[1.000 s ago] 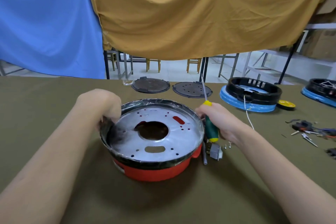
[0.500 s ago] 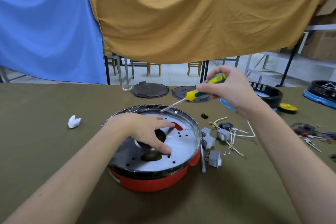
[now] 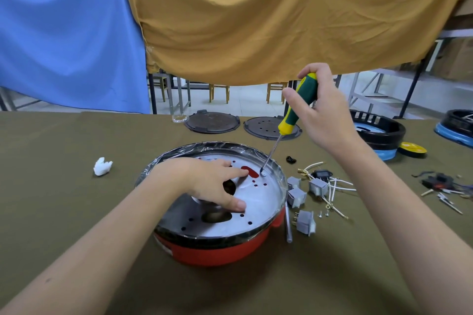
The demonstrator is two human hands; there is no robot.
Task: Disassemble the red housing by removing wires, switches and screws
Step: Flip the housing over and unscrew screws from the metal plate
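Left hand [image 3: 212, 181] lay flat, fingers spread, on the metal plate [image 3: 266, 202] of the red housing [image 3: 220, 250], centre-lower frame on the worktop [image 3: 64, 212]; its grip held nothing. Right of it, the right hand [image 3: 325, 115] had its grip wrapped round the screwdriver [image 3: 298, 107], tip on a screw [image 3: 263, 174] near the left fingertips. Risk, judged: the tilted blade could cam out and jab those fingers, or flick the screw among the loose switches [image 3: 304, 220].

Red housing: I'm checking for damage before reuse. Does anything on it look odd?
Clear plastic film still wraps the red housing's rim, crinkled along the far edge. No damage shows; the screwdriver tip sits on a screw.
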